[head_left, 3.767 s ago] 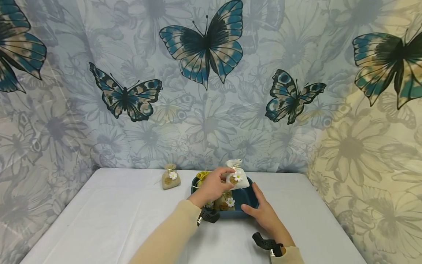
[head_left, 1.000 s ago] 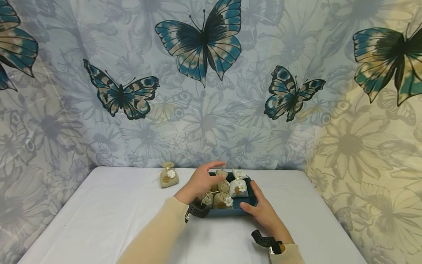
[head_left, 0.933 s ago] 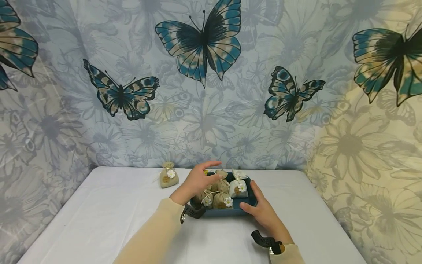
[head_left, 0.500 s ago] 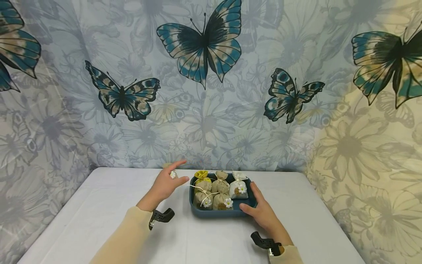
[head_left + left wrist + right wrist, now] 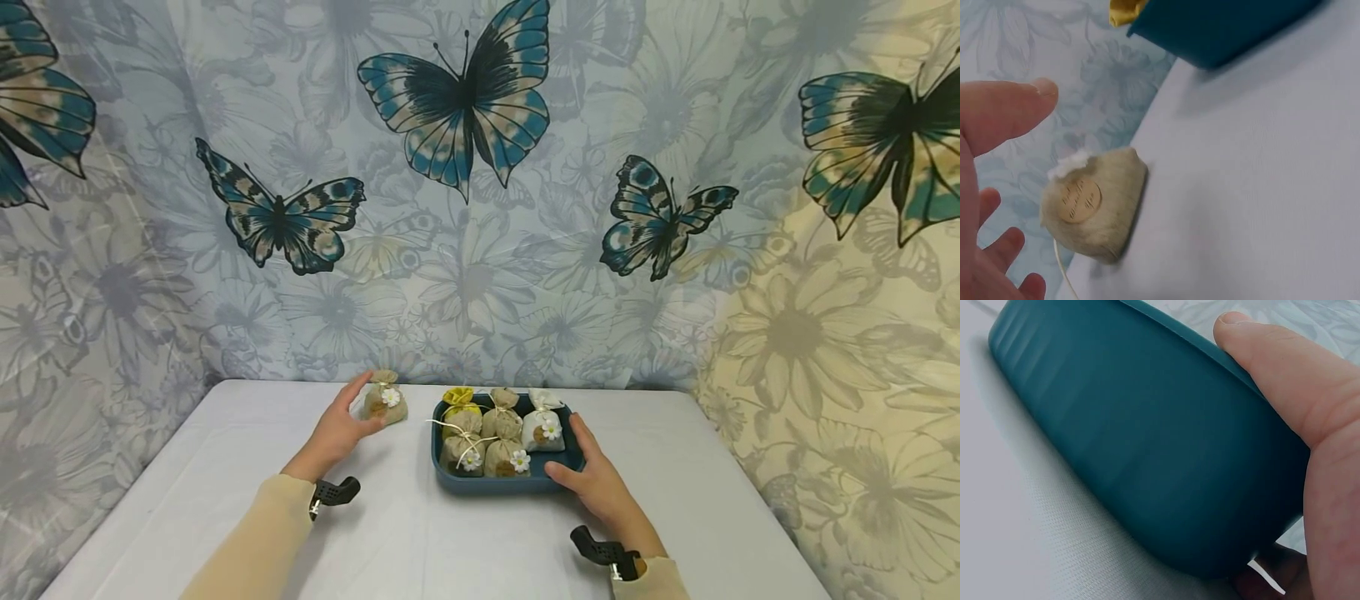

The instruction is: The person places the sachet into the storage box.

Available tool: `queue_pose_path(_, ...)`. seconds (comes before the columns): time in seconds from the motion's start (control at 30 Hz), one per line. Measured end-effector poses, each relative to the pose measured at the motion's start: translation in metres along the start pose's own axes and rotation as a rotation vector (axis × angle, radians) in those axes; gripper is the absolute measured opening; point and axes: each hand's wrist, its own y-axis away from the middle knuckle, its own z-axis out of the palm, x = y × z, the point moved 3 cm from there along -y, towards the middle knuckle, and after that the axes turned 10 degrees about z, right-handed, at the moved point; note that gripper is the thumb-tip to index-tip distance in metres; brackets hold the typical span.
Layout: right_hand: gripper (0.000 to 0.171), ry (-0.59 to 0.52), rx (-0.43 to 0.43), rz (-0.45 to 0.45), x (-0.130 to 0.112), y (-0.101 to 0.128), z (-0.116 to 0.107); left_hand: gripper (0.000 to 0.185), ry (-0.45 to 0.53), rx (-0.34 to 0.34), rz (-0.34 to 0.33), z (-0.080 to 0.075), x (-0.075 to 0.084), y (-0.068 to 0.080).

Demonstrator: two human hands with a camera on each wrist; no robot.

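Observation:
At the left rear of the table a beige drawstring sachet [image 5: 385, 408] with a white flower stands upright. My left hand [image 5: 332, 432] is beside it, thumb and fingers spread around its near left side. In the left wrist view the sachet [image 5: 1116, 206] shows a round printed label, and a gap separates it from the thumb [image 5: 1010, 112]. My right hand [image 5: 606, 485] grips the right end of a dark blue plastic basin [image 5: 495, 485], thumb over the rim, fingers along the outside. Inside sit several sachets: beige ones [image 5: 506, 458], a yellow-topped one [image 5: 459, 397] and a white one [image 5: 542, 429].
A white cloth [image 5: 465, 550] covers the table. Behind it hangs a patterned backdrop [image 5: 480, 292] with butterflies, close to the table's rear edge. Bare basin floor [image 5: 551, 460] shows at the front right inside the basin.
My left hand set the white sachet into the basin, let go, and moved left to the lone beige sachet. My right hand has stayed on the basin.

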Motion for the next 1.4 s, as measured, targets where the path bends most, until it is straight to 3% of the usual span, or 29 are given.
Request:
queue_pose_path(0.27, 0.1, 0.0, 0.002, -0.012, -0.001, 0.001, 0.0, 0.096, -0.032, -0.05, -0.04, 0.003, -0.016, -0.003)
queue_pose_path(0.6, 0.1, -0.004, -0.003, -0.008, -0.003, 0.001, 0.0, 0.091, -0.107, -0.085, -0.023, 0.006, -0.028, -0.003)
queue_pose_path(0.93, 0.101, 0.009, 0.005, -0.003, -0.002, 0.001, -0.001, 0.054, -0.247, -0.084, 0.075, 0.008, -0.023, -0.005)
queue_pose_path(1.2, 0.1, 0.002, 0.001, -0.001, -0.002, 0.001, -0.001, 0.039, -0.236, -0.089, 0.095, 0.011, -0.02, -0.003)
queue_pose_path(1.3, 0.1, -0.008, 0.003, -0.003, -0.002, 0.001, 0.0, 0.042, -0.268, -0.087, 0.14, 0.012, -0.016, 0.0)
queue_pose_path(1.4, 0.101, -0.011, 0.002, -0.008, -0.002, 0.002, 0.0, 0.056, -0.308, -0.102, 0.155, 0.014, -0.013, 0.002)
